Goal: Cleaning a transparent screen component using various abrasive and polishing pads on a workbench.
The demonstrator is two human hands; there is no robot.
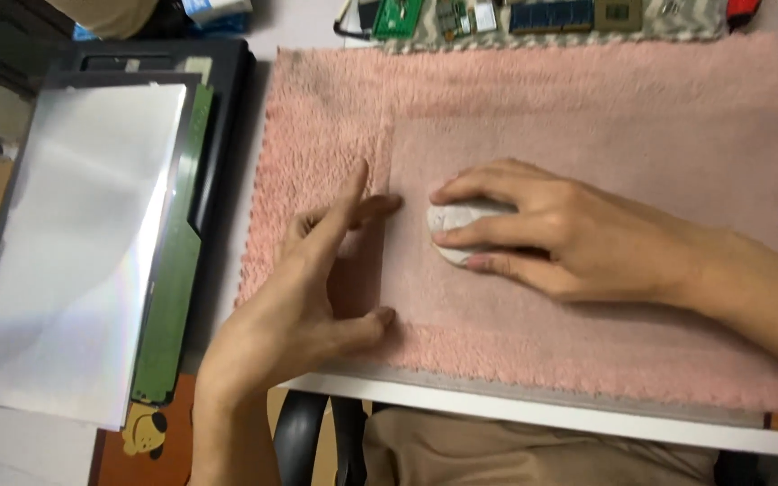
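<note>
My right hand (551, 236) lies over a small white rounded object (450, 225), its fingers curled around it on a clear plastic sheet (677, 162) spread over a pink towel (335, 99). Most of the white object is hidden under the fingers. My left hand (303, 301) rests at the sheet's left edge with fingers spread, index finger raised, thumb pressing near the sheet's lower left corner. It holds nothing.
A shiny silver panel (74, 243) with a green circuit board strip (177, 261) lies on a dark frame at the left. Circuit boards and memory modules (551, 13) line the far edge. The white table edge (533, 409) runs near me.
</note>
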